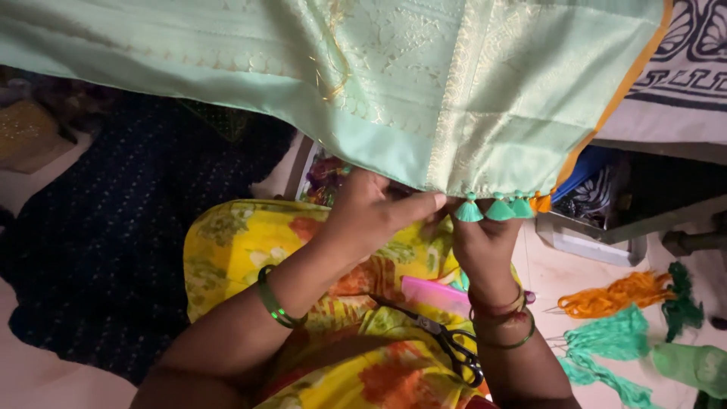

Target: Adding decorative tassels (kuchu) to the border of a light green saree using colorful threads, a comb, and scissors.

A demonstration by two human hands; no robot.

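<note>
Hanging above both hands: pale green cloth (454,91), gold-woven, its hem edged with green tassels (496,208).

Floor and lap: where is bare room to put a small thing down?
A bare strip of pale tiled floor lies between the right hand and the orange and green thread bundles. The yellow flowered lap cloth is bare left of the left hand. The lap middle is crowded: black scissors, a pink comb.
</note>
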